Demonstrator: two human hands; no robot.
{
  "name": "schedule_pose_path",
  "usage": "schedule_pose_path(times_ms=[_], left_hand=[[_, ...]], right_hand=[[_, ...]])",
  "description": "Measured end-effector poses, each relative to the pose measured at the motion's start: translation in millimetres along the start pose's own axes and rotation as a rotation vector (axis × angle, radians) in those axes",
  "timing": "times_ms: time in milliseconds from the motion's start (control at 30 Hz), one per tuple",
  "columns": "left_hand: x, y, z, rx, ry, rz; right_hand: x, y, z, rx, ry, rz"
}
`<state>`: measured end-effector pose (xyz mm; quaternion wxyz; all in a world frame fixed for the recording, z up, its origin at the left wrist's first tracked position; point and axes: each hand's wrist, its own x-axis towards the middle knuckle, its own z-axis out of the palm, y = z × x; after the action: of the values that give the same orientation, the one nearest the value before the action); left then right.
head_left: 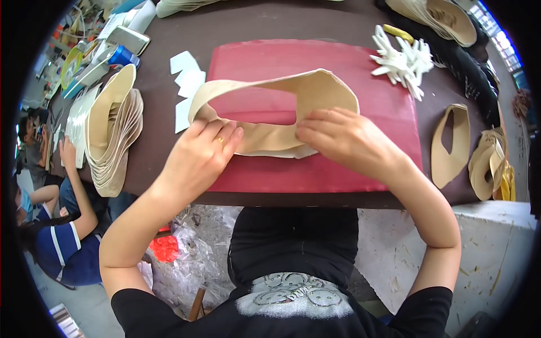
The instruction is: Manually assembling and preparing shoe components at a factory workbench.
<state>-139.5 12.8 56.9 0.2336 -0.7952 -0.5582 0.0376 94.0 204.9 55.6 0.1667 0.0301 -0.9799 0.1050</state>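
A beige shoe upper [332,93] stands as an open loop above the red mat [270,177], with the mat showing through its opening. My left hand [204,149] pinches the near left part of its edge, fingers curled over it; a ring is on one finger. My right hand [346,135] grips the near right part, fingers bent onto the inner face. Both thumbs are mostly hidden. Behind my left hand lie white angular paper pieces [191,83], partly under the mat's left side.
Stacked beige uppers [115,138] stand at left, another stack [439,19] at far right. Near right lie a single upper [456,135] and smaller pieces [484,169]. White finger-shaped pieces [403,62] sit on the mat's corner. A phone [128,39] and co-worker's hand [67,152] are at left.
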Motion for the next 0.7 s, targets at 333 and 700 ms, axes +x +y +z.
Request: schedule_pose_path(times_ms=[333, 700], left_hand=[[5, 30, 10, -0.568, 0.149, -0.403], [4, 35, 9, -0.613, 0.148, -0.576]], right_hand=[[35, -27, 14, -0.373, -0.186, -0.076], [42, -37, 4, -0.271, -0.158, 0.038]])
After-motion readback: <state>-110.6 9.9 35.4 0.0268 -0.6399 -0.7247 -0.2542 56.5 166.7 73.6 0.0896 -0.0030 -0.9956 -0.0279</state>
